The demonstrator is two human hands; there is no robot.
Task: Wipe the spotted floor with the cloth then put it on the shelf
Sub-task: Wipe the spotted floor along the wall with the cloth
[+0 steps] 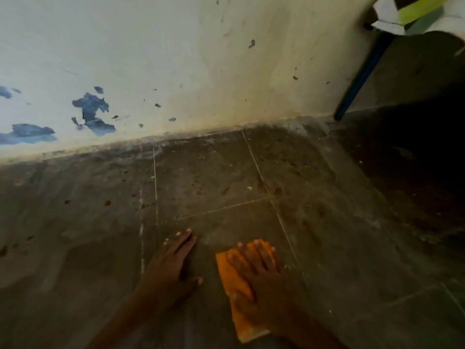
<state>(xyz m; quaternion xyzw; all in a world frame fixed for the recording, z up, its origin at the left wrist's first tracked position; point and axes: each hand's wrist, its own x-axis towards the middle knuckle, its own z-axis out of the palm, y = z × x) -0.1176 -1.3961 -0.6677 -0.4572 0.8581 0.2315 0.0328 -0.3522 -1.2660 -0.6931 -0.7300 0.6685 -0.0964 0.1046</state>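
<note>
No text, label, brand or number can be read. The wall (176,46), the floor (75,222) and the cloth (227,270) show no writing. The white and green things (415,8) in the upper right corner are too blurred to tell.

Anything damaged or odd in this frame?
Yes: pale paint on the wall has flaked off low at left, baring blue patches. Brown spots dot the floor beyond the orange cloth, which lies flat under the right hand.
</note>
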